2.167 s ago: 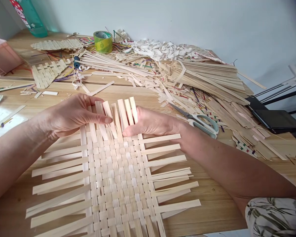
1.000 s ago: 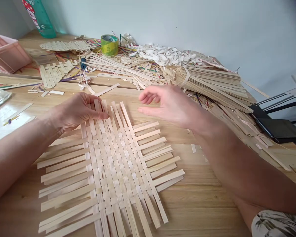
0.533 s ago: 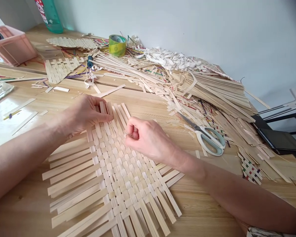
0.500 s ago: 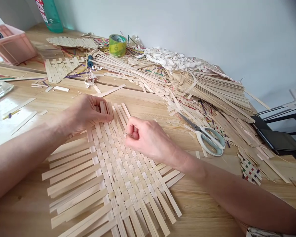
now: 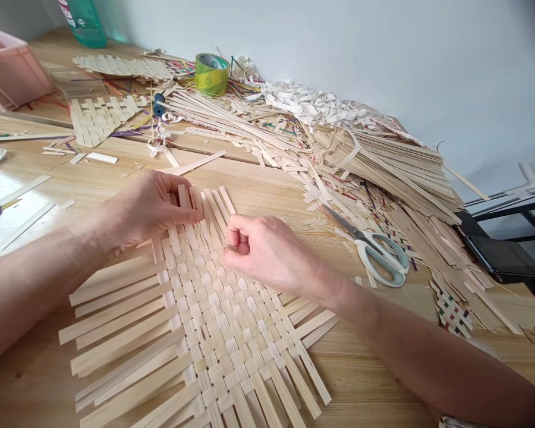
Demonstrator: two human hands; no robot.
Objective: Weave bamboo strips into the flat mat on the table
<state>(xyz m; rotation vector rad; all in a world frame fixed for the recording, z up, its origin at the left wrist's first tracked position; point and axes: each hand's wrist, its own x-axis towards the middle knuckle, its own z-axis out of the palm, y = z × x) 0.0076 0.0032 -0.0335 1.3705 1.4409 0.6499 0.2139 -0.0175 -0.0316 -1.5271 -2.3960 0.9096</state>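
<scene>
A light wooden table (image 5: 374, 368) fills the view, with a large, flat woven bamboo mat (image 5: 209, 321) at its centre, toward the 6 o'clock side and nearest the person. Pale, thin strips cross over and under each other, and unwoven strip ends (image 5: 214, 208) fan out along its edges. The strips look light, thin and springy. The weave seems likely to shift or loosen if lifted by these ends, so the firm, tightly woven middle looks the safest place to take hold.

Beyond the mat, at 1 o'clock, lies a large bundle of loose bamboo strips (image 5: 383, 166), with white curled shavings (image 5: 303, 101) behind it. A smaller woven panel (image 5: 100, 119) sits at 11 o'clock, and a pink plastic crate (image 5: 9, 68) at 10 o'clock. A green-and-yellow tape roll (image 5: 211, 74) stands at 12 o'clock. Scissors with pale green handles (image 5: 378, 255) lie open at 2 o'clock.

The left hand (image 5: 149, 208) rests at the mat's far edge, its fingers (image 5: 182, 213) extended and lying across the strip ends without a visible grip. The right hand (image 5: 267, 249) sits just beside it on the weave, its fingers (image 5: 241, 241) curled into a loose fist. Whether they pinch a thin strip is hidden.
</scene>
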